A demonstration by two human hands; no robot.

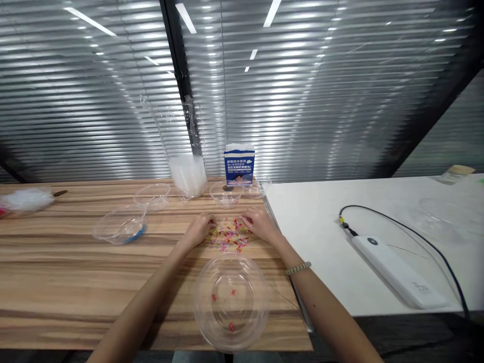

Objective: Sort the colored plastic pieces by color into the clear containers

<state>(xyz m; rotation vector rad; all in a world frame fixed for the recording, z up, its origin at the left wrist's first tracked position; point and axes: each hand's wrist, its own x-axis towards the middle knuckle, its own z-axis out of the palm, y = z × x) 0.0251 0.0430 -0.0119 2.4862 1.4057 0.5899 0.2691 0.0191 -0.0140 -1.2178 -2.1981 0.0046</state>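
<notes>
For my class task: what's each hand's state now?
Left hand: partly curled at the pieces; hold can't be told.
Right hand: partly curled, opposite side; hold can't be told.

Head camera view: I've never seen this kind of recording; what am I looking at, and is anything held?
There's no robot. One camera, worn on a person's head, looks forward and down at their bare left hand and right hand. On the wood-patterned tabletop, the hands are at either side of scattered small colorful pieces. Nearer the body is a clear bowl with three red pieces in it. Beyond the hands stand more clear containers and a blue package. To the right, a white device lies on a white table. Whether either hand grips a piece is too small to tell.
</notes>
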